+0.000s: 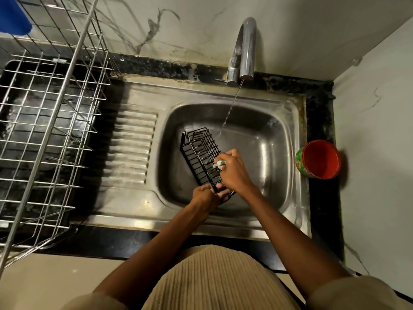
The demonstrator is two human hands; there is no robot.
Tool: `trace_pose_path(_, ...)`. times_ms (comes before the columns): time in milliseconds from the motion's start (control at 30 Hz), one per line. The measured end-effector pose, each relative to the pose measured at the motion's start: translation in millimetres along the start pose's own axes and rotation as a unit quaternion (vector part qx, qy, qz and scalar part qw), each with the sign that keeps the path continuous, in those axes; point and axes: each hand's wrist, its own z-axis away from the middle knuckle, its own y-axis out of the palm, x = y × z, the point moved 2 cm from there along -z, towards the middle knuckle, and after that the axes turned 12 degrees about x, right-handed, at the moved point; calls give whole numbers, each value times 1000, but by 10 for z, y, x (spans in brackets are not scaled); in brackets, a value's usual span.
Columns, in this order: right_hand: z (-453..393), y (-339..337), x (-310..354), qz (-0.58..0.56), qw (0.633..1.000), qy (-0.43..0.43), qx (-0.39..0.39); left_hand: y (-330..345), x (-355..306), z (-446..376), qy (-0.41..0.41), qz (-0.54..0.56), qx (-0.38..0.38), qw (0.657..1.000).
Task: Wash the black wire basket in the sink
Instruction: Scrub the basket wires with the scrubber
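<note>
While my left hand (pixel 204 194) grips the black wire basket (pixel 202 156) mid-frame, right hand (pixel 232 168) clenches a scrubber (pixel 221 163); scrubbing underway, rinse left.

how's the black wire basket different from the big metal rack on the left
The black wire basket is dark, while the metal rack is bare silver. The basket is far smaller than the rack. The basket is held tilted over the sink basin by the left hand, with the right hand pressing a pale scrubber to it; the rack stands untouched on the counter. Both are open wire grids.
</note>
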Motion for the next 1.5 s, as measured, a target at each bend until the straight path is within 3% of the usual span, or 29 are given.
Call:
trace_pose_path(233, 4, 71, -108, -4, 999, -30, -14, 24, -237, -63, -11, -164, -33, 986)
trace_pose_path(333, 31, 72, -136, 19, 999, -41, -19, -118, -428, -216, 58, -183, -97, 977)
trace_pose_path(433, 61, 79, -149, 52, 995, -35, -80, -201, -622, -273, 134, -196, -166, 957)
trace_pose_path(567, 97, 124, -62, -15, 988, 32, -149, -230, -654, -348, 137, -207, -155, 956)
trace_pose_path(767, 240, 307, 143, -8, 993, -93, -70, -325, -659, -450, 136, -176, -160, 962)
trace_pose_path(967, 6, -61, -345, 10, 991, 36, -125, -336, -640, -431, 131, -138, -114, 975)
trace_pose_path(1133, -80, -15, -41, -33, 988, -25, -148, -333, -674, -445, 132, -163, -126, 970)
trace_pose_path(1267, -82, 286, 342, -25, 991, -112, -65, -298, -682, -427, 159, -189, -134, 960)
trace_pose_path(1333, -108, 297, 327, -7, 988, -137, -70, -289, -692, -414, 158, -174, -123, 964)
trace_pose_path(1500, -309, 56, -101, -69, 982, 35, -174, -331, -688, -474, 140, -130, -102, 976)
